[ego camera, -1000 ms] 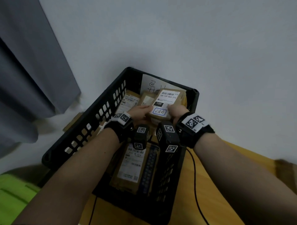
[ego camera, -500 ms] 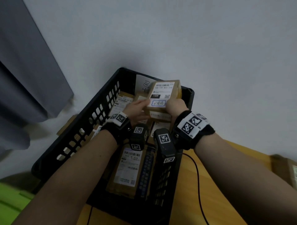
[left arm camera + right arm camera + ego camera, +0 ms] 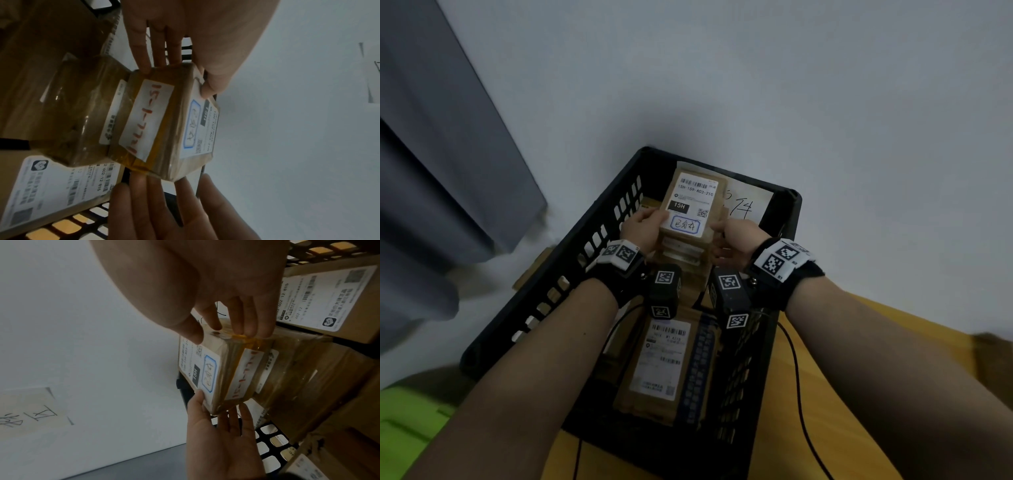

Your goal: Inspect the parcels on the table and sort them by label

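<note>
A small brown taped parcel (image 3: 690,205) with a white label marked "15H" is held up over the far end of a black plastic crate (image 3: 599,236). My left hand (image 3: 650,226) pinches its left edge and my right hand (image 3: 726,233) pinches its right edge. In the left wrist view the parcel (image 3: 170,123) shows a second label with red handwriting on its side, with the fingers (image 3: 144,203) under it. In the right wrist view the parcel (image 3: 216,374) has my right thumb on the label face and the fingers (image 3: 246,324) on its side.
Other brown parcels fill the crate, among them a large flat parcel (image 3: 664,359) near me and a stack under the held one. A handwritten paper sign (image 3: 750,205) leans on the far crate wall. The crate stands on a wooden table (image 3: 825,411). A grey curtain (image 3: 431,154) hangs at left.
Both hands have lifted the small parcel higher out of the crate and a little to the left, with its label turned up toward the head camera.
</note>
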